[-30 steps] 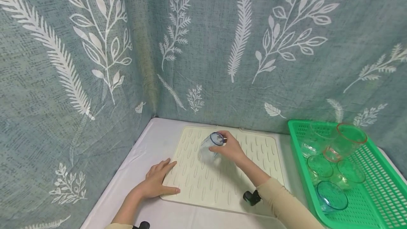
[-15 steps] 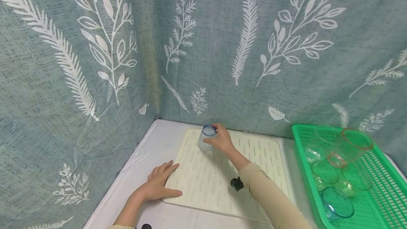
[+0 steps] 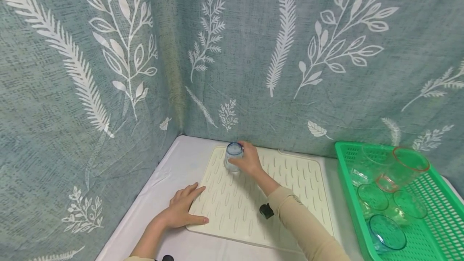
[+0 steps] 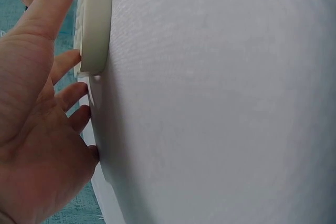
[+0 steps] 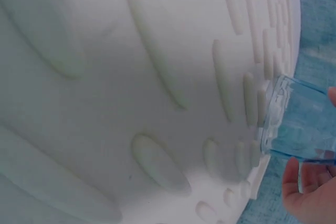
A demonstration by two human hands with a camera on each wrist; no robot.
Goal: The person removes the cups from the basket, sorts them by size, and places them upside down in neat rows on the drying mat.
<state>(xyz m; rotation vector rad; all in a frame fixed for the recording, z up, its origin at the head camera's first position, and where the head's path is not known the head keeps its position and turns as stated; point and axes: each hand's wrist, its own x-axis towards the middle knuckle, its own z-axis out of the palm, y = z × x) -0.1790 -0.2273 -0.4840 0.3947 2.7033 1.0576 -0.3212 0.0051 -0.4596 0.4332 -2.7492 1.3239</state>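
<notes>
A clear glass with a blue rim [image 3: 234, 151] stands upright near the back left of a cream ridged drying mat [image 3: 282, 196]. My right hand [image 3: 248, 159] grips the glass from its right side, thumb in front and fingers behind. In the right wrist view the base of the blue-tinted glass [image 5: 296, 121] meets the mat's ridges, with fingertips [image 5: 291, 179] around its wall. My left hand [image 3: 181, 208] rests at the mat's front left corner, fingers spread, thumb on the mat. The left wrist view shows that hand's palm [image 4: 37, 145] beside the mat's edge [image 4: 97, 30].
A green plastic basket [image 3: 357, 228] stands at the right with several glasses in it: a red-rimmed one [image 3: 404, 170], a blue one [image 3: 387, 235], and clear and yellowish ones. A patterned curtain [image 3: 246, 51] hangs behind and to the left of the white-covered table [image 3: 170, 164].
My right hand has carried the tilted glass left and back, bringing it upright and down onto the mat. The left hand keeps its place on the corner. The head view has shifted slightly.
</notes>
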